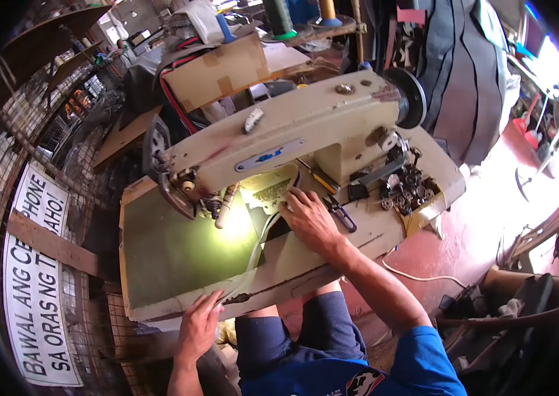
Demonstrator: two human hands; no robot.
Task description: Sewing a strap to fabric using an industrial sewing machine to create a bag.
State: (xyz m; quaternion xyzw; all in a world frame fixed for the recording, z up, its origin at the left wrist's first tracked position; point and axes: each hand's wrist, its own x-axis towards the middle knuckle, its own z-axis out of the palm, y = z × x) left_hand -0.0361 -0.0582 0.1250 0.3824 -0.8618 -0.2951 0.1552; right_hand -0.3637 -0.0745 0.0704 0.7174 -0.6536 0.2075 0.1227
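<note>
An industrial sewing machine [279, 112] stands on a worn table [299, 284], with a lamp glowing beside its needle area over a green mat [180, 251]. A long pale strip [260, 241] curves from under the machine's arm down to the table's front edge. My left hand [200, 323] pinches its lower end at that edge. My right hand [309, 218] has curled fingers on the strip's upper part, right of the needle area. Dark-handled snips [341, 216] and a yellow-handled screwdriver [324, 180] lie just right of my right hand.
A box of bobbins and metal parts [413, 198] sits at the table's right. Behind are cardboard [217, 69], thread cones [278, 16] and hanging dark material [461, 79]. A wire-mesh partition with a sign [35, 277] runs along the left. A white cord [425, 277] crosses the pink floor.
</note>
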